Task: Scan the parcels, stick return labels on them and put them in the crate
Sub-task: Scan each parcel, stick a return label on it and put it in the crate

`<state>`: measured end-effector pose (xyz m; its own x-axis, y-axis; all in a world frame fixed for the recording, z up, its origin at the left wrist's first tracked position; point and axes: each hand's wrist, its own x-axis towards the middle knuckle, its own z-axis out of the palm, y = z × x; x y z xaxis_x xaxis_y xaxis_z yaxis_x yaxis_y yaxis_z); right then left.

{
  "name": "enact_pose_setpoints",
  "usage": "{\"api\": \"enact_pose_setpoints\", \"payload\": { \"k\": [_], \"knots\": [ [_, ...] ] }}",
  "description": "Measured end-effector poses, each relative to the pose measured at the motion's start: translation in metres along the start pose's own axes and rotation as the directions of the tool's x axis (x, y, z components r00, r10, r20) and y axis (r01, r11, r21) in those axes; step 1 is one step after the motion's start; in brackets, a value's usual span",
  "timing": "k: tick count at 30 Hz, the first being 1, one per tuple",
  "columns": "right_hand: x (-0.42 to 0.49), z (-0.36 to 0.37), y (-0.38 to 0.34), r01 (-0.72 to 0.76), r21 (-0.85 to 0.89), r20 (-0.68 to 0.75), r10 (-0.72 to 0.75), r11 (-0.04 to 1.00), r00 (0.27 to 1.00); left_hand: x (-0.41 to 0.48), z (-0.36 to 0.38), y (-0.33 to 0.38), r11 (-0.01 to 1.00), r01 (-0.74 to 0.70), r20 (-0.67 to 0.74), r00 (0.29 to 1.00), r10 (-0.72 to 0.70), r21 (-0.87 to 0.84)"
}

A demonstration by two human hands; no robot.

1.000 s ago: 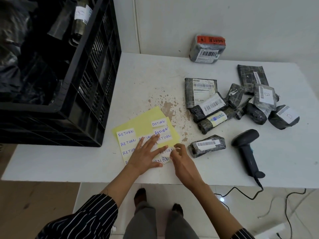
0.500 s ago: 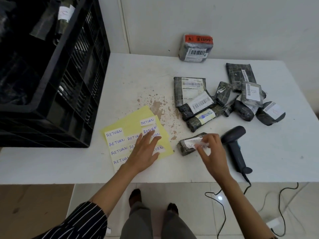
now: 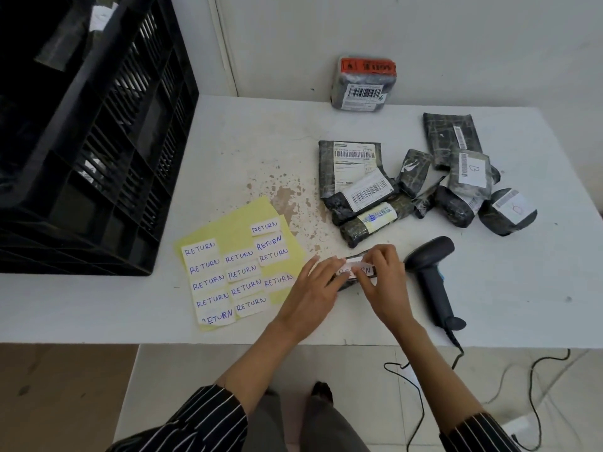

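Head view, risks first. The return label looks only partly stuck on the small parcel. R hand has its fingers curled, pinching the label's right end. L hand has its fingers nearly straight, pressing flat on the left end and gripping nothing. If the pinch drops crooked, the label prob. creases or sits skewed. The wrap looks slick, so a sideways push could skid the parcel into the scanner, just right of the R fingers. The parcel is small, in dark crumpled wrap, mostly hidden under both hands. The label is white w/ blue handwriting. The parcel lies on the desk directly under the fingertips. The yellow label sheet is just left of the L fingers, the unlabelled pile is beyond the fingertips, and the crate is well apart to the left.
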<state>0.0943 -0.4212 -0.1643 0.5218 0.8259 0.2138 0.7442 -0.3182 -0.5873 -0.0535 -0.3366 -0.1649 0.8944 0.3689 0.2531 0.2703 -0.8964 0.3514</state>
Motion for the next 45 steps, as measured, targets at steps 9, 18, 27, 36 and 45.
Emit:
{"api": "enact_pose_setpoints", "payload": {
  "k": [9, 18, 27, 36, 45],
  "knots": [
    [0.000, 0.014, 0.004, -0.182, 0.111, -0.006, 0.183, 0.977, 0.983, -0.005, 0.004, 0.002, 0.999, -0.031, -0.055, 0.998, 0.031, -0.007],
    [0.002, 0.005, 0.010, -0.116, 0.162, 0.017, 0.115, 0.980, 0.993, -0.003, 0.004, 0.009, 0.998, 0.043, -0.052, 0.998, -0.046, -0.047],
    [-0.017, -0.003, 0.011, -0.251, -0.080, 0.063, 0.256, 0.965, 0.965, -0.003, 0.011, 0.016, 0.720, 0.571, 0.057, 0.797, -0.601, -0.394],
    [-0.036, -0.003, -0.027, -0.488, 0.476, 0.148, 0.480, 0.732, 0.865, 0.017, -0.012, 0.032, 0.306, 0.631, 0.271, 0.651, -0.709, -0.713],
    [-0.012, -0.029, -0.064, -0.357, 0.625, 0.044, 0.425, 0.695, 0.904, 0.034, -0.045, 0.038, 0.362, 0.531, 0.047, 0.608, -0.792, -0.767]
  ]
}}
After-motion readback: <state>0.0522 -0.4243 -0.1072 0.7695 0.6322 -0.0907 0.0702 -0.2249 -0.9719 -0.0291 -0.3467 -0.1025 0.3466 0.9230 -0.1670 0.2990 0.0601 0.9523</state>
